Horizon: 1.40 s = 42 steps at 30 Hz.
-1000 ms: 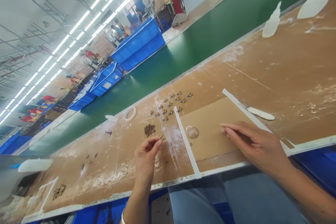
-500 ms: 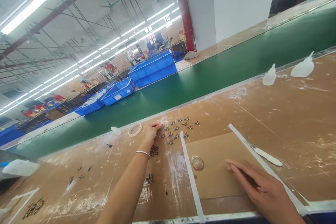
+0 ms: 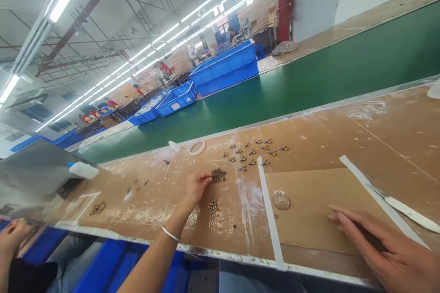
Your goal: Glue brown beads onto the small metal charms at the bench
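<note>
My left hand (image 3: 197, 187), with a bangle at the wrist, reaches across the brown-covered table. Its thumb and forefinger are pinched together at the left edge of a pile of small dark rings or discs (image 3: 219, 175); what lies between the fingertips is hidden. My right hand (image 3: 385, 242) hovers over a cardboard sheet (image 3: 309, 224), thumb and forefinger tips together, anything in them too small to see. On that sheet sits a small round clear dish (image 3: 281, 200). Behind the pile, several small blue-and-gold figures (image 3: 252, 152) lie spread out, and a cluster of similar pieces (image 3: 213, 206) lies nearer me.
White tape strips (image 3: 270, 215) flank the cardboard. A white-handled knife (image 3: 409, 213) lies at right. Farther off are a tape roll (image 3: 196, 147), a small white bottle (image 3: 174, 146), a green conveyor belt (image 3: 292, 96) and blue crates (image 3: 225, 73). Another person's hand (image 3: 15, 233) shows at left.
My left hand has drawn back from the spread figures to the dark pile. The view has swung left, bringing another person's hand in. My right hand stays over the cardboard.
</note>
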Available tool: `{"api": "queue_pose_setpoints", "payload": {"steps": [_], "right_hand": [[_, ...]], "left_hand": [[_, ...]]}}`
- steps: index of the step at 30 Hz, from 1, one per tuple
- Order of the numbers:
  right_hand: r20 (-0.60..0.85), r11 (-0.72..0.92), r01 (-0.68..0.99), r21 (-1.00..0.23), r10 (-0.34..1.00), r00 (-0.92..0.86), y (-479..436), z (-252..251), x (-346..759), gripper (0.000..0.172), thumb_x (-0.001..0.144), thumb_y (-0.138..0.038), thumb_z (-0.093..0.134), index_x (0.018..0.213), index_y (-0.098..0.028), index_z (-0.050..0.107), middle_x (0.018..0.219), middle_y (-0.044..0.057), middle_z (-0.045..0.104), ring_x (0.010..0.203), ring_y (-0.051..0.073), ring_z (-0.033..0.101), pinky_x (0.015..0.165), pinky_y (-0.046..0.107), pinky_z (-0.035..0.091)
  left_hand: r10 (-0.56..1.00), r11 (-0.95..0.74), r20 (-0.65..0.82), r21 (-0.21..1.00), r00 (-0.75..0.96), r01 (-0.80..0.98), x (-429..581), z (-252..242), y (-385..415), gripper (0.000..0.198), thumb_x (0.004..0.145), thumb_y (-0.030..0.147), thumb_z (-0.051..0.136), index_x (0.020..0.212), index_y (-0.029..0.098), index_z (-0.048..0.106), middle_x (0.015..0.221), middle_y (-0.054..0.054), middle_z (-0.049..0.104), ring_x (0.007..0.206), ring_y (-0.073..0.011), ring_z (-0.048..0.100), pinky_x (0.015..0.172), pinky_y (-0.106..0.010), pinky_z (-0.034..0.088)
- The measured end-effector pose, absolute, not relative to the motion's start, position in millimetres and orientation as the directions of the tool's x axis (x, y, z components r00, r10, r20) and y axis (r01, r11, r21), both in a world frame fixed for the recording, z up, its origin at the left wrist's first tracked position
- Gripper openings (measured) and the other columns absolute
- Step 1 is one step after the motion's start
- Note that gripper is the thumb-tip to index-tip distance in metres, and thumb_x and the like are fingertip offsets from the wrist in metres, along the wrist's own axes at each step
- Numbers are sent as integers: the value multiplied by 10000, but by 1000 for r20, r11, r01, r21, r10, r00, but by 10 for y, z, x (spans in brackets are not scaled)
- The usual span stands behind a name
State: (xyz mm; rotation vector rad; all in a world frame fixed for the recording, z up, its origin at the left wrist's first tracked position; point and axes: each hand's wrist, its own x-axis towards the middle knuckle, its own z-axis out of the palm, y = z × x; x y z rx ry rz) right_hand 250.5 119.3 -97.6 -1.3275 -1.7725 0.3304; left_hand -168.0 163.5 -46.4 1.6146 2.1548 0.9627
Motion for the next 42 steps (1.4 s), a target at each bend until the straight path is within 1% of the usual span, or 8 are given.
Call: {"api": "queue_pose_setpoints", "payload": {"steps": [6, 12, 18, 22, 29, 35, 39, 42], "right_hand": [[452, 358, 673, -648, 891, -38, 1183, -983, 2510, 329, 886, -547, 506, 1019, -303, 682, 947, -31, 760, 819, 199, 737, 722, 311, 625], [379, 332, 652, -681, 923, -74, 1183, -963, 2566, 297, 897, -469, 509, 1045, -285, 689, 962, -2, 763, 847, 203, 739, 785, 292, 615], [359, 315, 653, -689, 931, -71, 1158, -848, 2552, 255, 886, -444, 542, 1037, -299, 687, 964, -6, 764, 844, 205, 739, 805, 289, 605], [350, 298, 663, -687, 935, -58, 1152, -820, 2539, 243, 882, -440, 543, 1025, -314, 693, 937, -15, 765, 820, 201, 740, 822, 292, 599], [341, 273, 672, -688, 940, -32, 1169, -851, 2533, 260, 880, -478, 524, 1003, -330, 697, 953, -18, 763, 846, 209, 737, 786, 302, 605], [390, 338, 661, -670, 918, -74, 1166, -838, 2530, 260, 881, -449, 543, 1036, -299, 687, 942, -11, 763, 824, 197, 738, 786, 280, 597], [367, 295, 682, -669, 929, -42, 1149, -808, 2518, 259, 890, -451, 531, 1028, -301, 691, 948, -13, 764, 834, 194, 738, 759, 276, 594], [376, 294, 687, -665, 926, -33, 1149, -782, 2514, 232, 894, -435, 532, 1005, -310, 693, 944, -25, 764, 840, 185, 737, 731, 264, 591]], "left_hand": [[965, 69, 197, 451, -175, 890, -1637, -496, 1488, 102, 800, 227, 664, 778, 219, 763, 837, -50, 747, 815, -205, 670, 785, -329, 501], [978, -50, 206, 285, -10, 957, -1570, -467, 1419, 176, 878, 194, 586, 841, 209, 757, 905, -67, 720, 883, -200, 645, 836, -328, 494], [973, -90, 226, 188, 46, 978, -1529, -450, 1343, 228, 930, 196, 515, 930, 207, 743, 954, -75, 707, 908, -195, 625, 835, -327, 497], [970, -76, 239, 143, 41, 987, -1501, -438, 1249, 197, 926, 207, 541, 968, 225, 733, 924, -63, 704, 902, -201, 618, 833, -331, 491], [974, -49, 226, 112, 22, 992, -1508, -481, 1342, 194, 930, 180, 537, 919, 199, 730, 907, -63, 685, 862, -190, 634, 790, -299, 482], [982, -89, 179, 118, 67, 989, -1499, -421, 1384, 213, 935, 176, 510, 838, 199, 698, 844, -48, 651, 823, -186, 606, 758, -290, 455], [984, -61, 173, 163, 32, 985, -1447, -393, 1365, 216, 920, 150, 486, 848, 182, 687, 863, -66, 656, 833, -189, 602, 778, -306, 457], [990, -50, 140, 243, 16, 969, -1325, -354, 1262, 219, 910, 171, 491, 877, 188, 706, 842, -59, 682, 785, -176, 622, 735, -287, 475]]}}
